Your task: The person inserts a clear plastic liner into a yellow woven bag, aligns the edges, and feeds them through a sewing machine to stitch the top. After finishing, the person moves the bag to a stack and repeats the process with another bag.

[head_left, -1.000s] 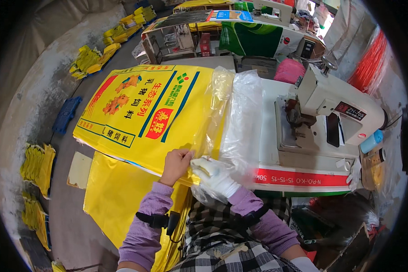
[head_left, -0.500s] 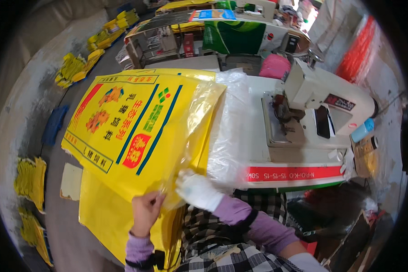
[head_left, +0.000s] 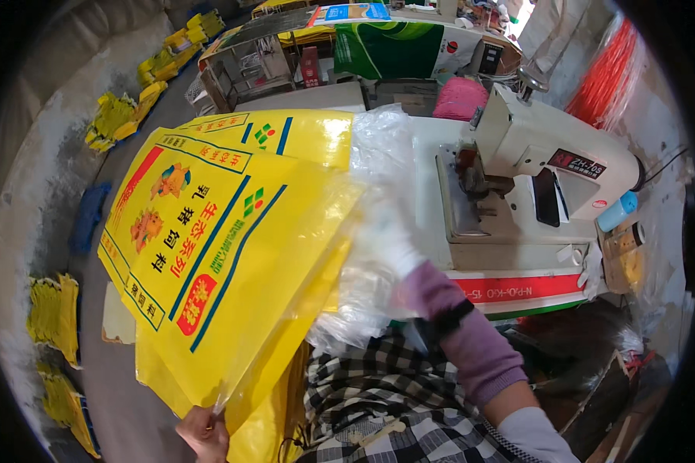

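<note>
A yellow printed woven bag [head_left: 232, 224] lies slanted over other yellow bags [head_left: 320, 135], with a clear plastic liner along its right edge. My bare left hand [head_left: 203, 434] pinches the bag's near corner, where the plastic comes to a point. At the bag's far right corner, my right hand [head_left: 391, 241] in a white glove is smeared by motion, so its fingers cannot be made out. Crumpled clear plastic sheets [head_left: 367, 297] lie under and beside the right hand, between the bags and the sewing machine.
A white sewing machine [head_left: 548, 143] stands on the table at right, with a dark phone [head_left: 546, 197] on it. Behind it are a pink thread cone [head_left: 461, 99] and red strands [head_left: 606, 73]. A light blue spool [head_left: 618, 211] lies at its right. Folded yellow bundles [head_left: 54, 320] line the left wall.
My left hand has moved down and left, drawing the bag's near corner toward me. My right hand has swept up and right to the far corner. The bag's right edge is stretched longer.
</note>
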The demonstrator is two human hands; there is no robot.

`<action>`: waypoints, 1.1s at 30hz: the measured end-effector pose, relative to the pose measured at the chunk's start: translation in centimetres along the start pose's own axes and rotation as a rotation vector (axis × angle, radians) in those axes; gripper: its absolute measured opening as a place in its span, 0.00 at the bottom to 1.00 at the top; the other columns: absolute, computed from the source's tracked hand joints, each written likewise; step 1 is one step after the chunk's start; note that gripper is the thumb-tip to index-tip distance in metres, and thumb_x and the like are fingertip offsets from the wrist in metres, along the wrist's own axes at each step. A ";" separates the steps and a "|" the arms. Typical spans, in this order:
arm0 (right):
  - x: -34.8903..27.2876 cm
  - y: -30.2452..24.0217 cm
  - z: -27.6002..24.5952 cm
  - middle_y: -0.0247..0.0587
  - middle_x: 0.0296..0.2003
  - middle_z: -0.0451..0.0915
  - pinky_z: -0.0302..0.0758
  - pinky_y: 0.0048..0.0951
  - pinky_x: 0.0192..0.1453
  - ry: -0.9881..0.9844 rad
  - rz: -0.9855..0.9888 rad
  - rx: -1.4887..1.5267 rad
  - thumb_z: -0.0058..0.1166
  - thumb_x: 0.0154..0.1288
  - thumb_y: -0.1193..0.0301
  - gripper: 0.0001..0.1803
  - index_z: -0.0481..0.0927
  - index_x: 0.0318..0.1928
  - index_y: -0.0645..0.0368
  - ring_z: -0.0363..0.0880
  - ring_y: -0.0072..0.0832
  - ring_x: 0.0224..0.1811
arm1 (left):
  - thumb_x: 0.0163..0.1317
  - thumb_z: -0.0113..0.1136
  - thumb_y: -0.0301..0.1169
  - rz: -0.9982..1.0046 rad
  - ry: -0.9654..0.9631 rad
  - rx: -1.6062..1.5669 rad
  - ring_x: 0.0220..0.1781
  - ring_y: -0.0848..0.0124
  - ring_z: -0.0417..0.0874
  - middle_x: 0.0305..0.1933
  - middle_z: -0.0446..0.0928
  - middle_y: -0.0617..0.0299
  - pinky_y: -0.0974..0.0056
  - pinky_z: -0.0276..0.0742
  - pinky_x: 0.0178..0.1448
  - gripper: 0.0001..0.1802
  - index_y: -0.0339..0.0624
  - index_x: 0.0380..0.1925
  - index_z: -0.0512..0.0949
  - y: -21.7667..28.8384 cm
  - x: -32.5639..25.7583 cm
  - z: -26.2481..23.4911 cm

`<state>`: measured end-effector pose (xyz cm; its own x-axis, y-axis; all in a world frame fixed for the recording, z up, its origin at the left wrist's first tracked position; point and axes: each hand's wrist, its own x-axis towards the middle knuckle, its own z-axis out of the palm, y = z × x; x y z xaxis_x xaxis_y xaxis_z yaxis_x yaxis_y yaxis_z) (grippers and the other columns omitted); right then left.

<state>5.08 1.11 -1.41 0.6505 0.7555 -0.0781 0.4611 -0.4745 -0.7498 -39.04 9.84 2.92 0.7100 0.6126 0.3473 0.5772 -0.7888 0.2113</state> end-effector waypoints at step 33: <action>2.9 5.2 -2.0 0.48 0.48 0.77 0.67 0.46 0.62 0.607 -0.659 -0.690 0.56 0.47 0.77 0.11 0.80 0.36 0.56 0.70 0.48 0.59 | 0.48 0.58 0.23 0.232 -0.526 0.088 0.27 0.64 0.77 0.25 0.74 0.64 0.59 0.74 0.31 0.29 0.56 0.53 0.80 -4.5 -1.0 -1.6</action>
<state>10.64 -0.06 -4.22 0.2559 0.6957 0.6712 0.9351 -0.3543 0.0107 -43.01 12.68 3.12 0.9139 0.3845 -0.1302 0.3979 -0.9120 0.0992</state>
